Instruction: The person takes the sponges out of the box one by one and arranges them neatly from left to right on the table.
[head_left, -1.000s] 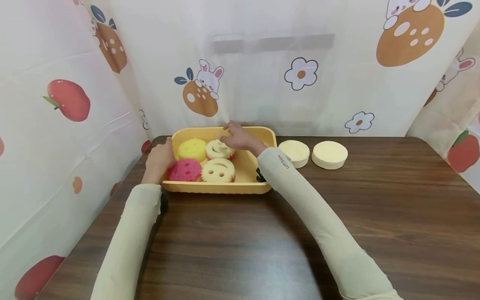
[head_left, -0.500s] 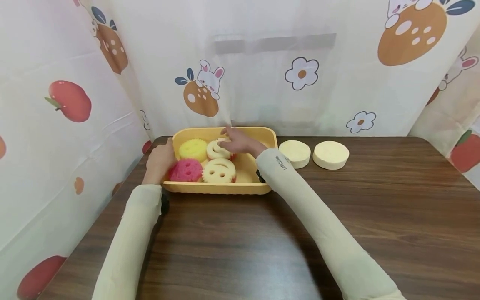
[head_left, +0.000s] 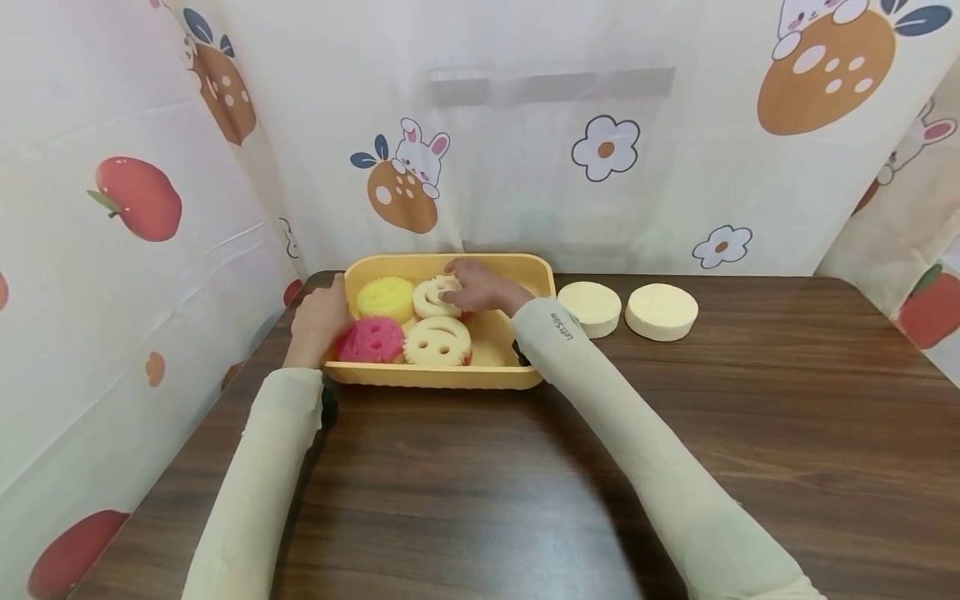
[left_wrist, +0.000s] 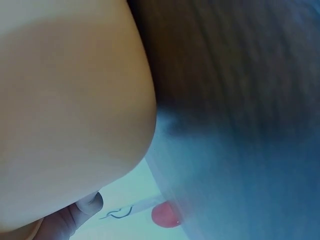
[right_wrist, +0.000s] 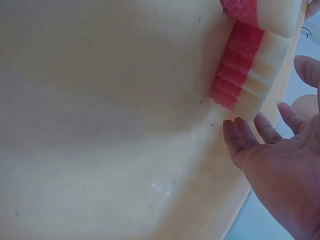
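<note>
Left hand (head_left: 321,321) gripping left rim of yellow tray (head_left: 435,378) | right hand (head_left: 486,286) hovering released beside rear cream sponge (head_left: 428,301) in tray | cream discs (head_left: 588,308) sitting right of tray

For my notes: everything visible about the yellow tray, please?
The yellow tray is rectangular, round-cornered and raised-walled, plastic-looking, its inside lightly flecked with dark. It sits flat on the dark table. Four round sponges lie toward its left end, which the left hand grips. Whether the right hand touches it is unclear.
</note>
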